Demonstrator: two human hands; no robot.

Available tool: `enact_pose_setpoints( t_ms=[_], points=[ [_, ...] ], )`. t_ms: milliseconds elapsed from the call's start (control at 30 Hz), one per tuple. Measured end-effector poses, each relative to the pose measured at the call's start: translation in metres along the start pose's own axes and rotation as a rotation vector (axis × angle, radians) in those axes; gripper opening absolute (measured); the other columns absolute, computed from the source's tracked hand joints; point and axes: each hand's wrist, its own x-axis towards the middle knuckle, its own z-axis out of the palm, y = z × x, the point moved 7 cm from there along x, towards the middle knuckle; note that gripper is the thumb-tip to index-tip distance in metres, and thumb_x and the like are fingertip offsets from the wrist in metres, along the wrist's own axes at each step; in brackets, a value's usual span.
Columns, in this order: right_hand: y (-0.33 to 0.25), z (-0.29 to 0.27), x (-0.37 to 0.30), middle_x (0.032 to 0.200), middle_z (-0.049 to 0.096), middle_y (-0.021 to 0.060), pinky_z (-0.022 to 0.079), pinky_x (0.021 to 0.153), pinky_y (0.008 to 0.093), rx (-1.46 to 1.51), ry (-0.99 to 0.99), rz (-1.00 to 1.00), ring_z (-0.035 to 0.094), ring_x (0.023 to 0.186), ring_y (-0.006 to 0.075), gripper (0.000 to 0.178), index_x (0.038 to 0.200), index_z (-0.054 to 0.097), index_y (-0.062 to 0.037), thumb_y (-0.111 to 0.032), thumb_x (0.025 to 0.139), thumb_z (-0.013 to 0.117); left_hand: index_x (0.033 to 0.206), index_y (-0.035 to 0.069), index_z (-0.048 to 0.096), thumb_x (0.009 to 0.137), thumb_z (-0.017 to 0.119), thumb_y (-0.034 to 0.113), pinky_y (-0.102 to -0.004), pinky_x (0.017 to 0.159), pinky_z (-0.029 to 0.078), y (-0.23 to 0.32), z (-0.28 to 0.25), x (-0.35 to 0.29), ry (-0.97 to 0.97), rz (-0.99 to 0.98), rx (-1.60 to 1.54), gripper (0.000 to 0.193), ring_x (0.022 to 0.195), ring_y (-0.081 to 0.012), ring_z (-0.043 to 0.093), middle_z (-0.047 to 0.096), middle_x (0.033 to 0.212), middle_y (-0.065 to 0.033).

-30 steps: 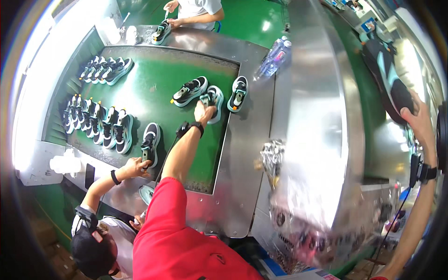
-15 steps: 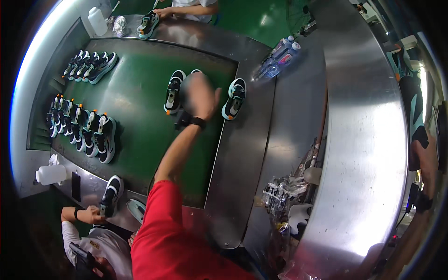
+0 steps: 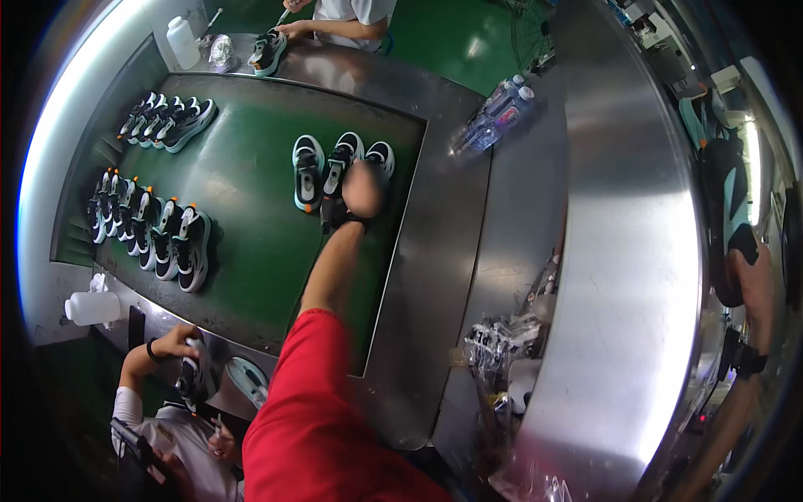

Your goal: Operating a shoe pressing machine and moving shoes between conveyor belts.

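Green surface (image 3: 251,226) carries rows of black-and-white sneakers (image 3: 308,171); its metal rim (image 3: 431,268) bears clear bottles (image 3: 500,115)

I look remotely into a shoe-factory workshop: black-and-white sneakers (image 3: 308,171) stand side by side on a flat, green, belt-like bed (image 3: 259,243) framed in grey sheet steel (image 3: 439,251), with white-shirted co-workers (image 3: 351,12) handling sneakers along its edges.

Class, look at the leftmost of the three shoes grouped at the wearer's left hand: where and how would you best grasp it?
Probably around the near end of the leftmost shoe, where the orange tab shows, coming from the near side: it rests sole-down with that end facing the wearer. The middle shoe stands close on its right, leaving less finger room there.
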Motion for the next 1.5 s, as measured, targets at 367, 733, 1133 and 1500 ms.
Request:
enact_pose_setpoints(
  t_ms=[367,733,1133,1500],
  points=[
    [-0.082,-0.041,-0.109,0.129,0.061,0.0183,0.047,0.097,0.0350,0.050,0.528,-0.318,0.060,0.116,0.0270,0.086,0.144,0.043,-0.0131,-0.006,0.066,0.080,0.126,-0.011,0.053,0.096,0.060,0.023,-0.0353,0.091,0.050,0.025,-0.020,-0.333,-0.760,0.288,-0.935,0.046,0.110,-0.0209,0.060,0.064,0.119,-0.0185],
    [-0.046,-0.092,-0.480,0.126,0.060,0.0081,0.032,0.109,0.0574,-0.337,0.675,-0.165,0.058,0.116,0.0279,0.061,0.125,0.058,-0.0064,-0.016,0.067,0.076,0.151,0.002,0.024,0.086,0.046,0.073,-0.0613,0.111,0.031,0.318,-0.244,-0.631,-2.410,-0.087,-1.220,0.099,0.134,-0.0474,0.038,0.033,0.149,-0.0277],
    [-0.029,0.025,-0.957,0.141,0.046,0.0112,0.044,0.099,0.0317,1.329,1.246,0.656,0.051,0.120,0.0161,0.095,0.151,0.025,-0.0059,-0.023,0.079,0.083,0.140,0.002,0.042,0.096,0.056,0.016,-0.0383,0.095,0.049,0.261,-0.263,-1.031,-2.555,0.423,-0.844,0.049,0.110,-0.0239,0.061,0.058,0.127,-0.0120],
    [-0.164,0.113,-1.304,0.110,0.063,0.0081,0.048,0.090,0.0287,0.383,2.057,1.792,0.060,0.096,0.0148,0.057,0.126,0.054,0.0008,-0.006,0.072,0.073,0.130,-0.007,0.047,0.094,0.060,0.038,-0.0253,0.077,0.046,0.080,-0.248,-1.379,-2.650,1.350,-0.026,0.060,0.091,-0.0132,0.058,0.064,0.113,-0.0113]
  ],
)
